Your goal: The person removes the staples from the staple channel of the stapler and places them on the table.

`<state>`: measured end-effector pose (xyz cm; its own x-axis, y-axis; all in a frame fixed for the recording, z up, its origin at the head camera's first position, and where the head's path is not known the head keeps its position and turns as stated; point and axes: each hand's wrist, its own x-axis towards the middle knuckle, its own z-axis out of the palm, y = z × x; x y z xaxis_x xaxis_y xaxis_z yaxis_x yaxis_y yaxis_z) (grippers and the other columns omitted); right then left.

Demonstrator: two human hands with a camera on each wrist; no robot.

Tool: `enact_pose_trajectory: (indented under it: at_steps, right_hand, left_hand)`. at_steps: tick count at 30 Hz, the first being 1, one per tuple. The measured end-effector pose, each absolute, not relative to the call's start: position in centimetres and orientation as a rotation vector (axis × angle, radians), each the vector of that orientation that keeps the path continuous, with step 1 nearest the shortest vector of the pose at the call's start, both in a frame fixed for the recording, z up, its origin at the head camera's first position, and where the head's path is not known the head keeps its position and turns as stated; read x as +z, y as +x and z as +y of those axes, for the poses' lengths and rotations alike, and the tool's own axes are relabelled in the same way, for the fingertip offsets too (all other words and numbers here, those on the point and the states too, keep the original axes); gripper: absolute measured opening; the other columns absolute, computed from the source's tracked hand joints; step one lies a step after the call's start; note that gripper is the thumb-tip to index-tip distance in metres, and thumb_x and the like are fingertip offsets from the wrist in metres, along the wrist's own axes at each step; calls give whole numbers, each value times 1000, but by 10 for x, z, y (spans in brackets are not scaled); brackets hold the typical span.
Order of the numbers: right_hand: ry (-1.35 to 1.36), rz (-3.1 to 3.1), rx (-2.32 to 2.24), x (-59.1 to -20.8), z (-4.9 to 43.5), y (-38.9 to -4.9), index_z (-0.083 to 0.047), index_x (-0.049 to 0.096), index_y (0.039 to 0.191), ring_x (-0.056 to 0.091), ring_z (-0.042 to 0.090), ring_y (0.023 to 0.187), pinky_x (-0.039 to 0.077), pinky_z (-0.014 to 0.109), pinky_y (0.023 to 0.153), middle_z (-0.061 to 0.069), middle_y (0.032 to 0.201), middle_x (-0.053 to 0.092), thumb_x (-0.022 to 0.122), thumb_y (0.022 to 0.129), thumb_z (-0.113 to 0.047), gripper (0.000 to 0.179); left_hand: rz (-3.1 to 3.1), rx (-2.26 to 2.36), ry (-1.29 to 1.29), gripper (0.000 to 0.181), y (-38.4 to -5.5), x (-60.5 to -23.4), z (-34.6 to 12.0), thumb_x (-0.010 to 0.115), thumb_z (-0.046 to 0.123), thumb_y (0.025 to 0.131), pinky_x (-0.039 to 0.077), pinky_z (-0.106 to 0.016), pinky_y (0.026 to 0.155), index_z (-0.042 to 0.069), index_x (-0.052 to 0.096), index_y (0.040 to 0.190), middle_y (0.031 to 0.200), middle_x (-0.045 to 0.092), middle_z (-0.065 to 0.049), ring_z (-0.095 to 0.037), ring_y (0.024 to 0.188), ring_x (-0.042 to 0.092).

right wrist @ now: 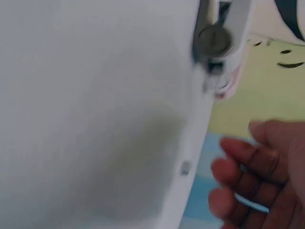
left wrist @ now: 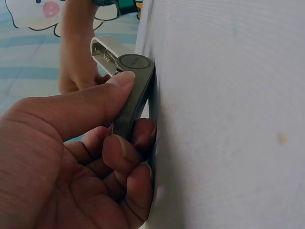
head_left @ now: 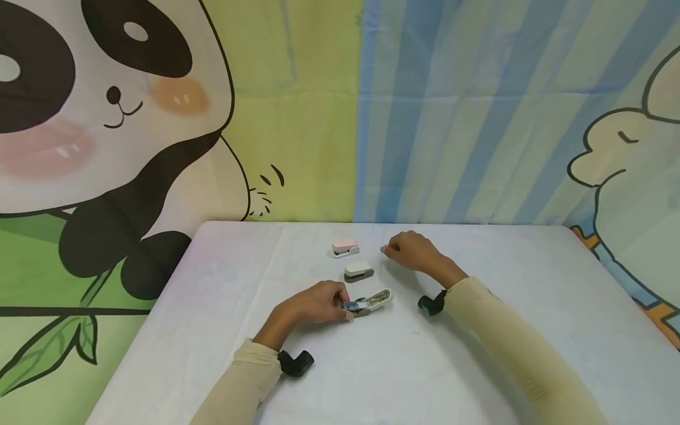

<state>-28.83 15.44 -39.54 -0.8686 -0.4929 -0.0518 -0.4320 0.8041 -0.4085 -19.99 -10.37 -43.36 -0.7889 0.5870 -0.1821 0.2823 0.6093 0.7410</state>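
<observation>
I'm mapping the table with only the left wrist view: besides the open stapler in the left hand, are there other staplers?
Observer: Yes, a white stapler and a pink stapler stand on the table.
Operator: Which is nearer the open stapler?
Observer: The white one, in the head view.
Operator: Anything else on the table?
Observer: The right wrist view shows a small grey item, too blurred to name.

White table [head_left: 340, 378]: pink stapler [head_left: 345, 246] at back, white stapler [head_left: 359, 271] midway, opened stapler [head_left: 369, 303] nearest.
</observation>
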Motion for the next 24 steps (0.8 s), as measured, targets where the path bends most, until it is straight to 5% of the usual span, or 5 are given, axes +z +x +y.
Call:
enact_pose_trajectory:
  at_steps: [8,24]
  right_hand:
    - [-1129,2299,-642,-382,153,-248,-12,66,117,59,16,83,49,31,70,-5,99,63,69,92,-33,33]
    - [-1231,2378,-525,-383,167,-239,-5,69,117,54,7,76,46,27,66,-4,99,65,69,91,-10,26]
  left_hand:
    - [2434,1021,694,19,-198,-433,-103,76,23,85,42,-30,61,14,62,94,78,58,2,-12,68,51]
    - [2545,956,754,20,-190,-439,-86,72,28,89,37,-26,53,15,58,96,68,54,4,-8,57,44]
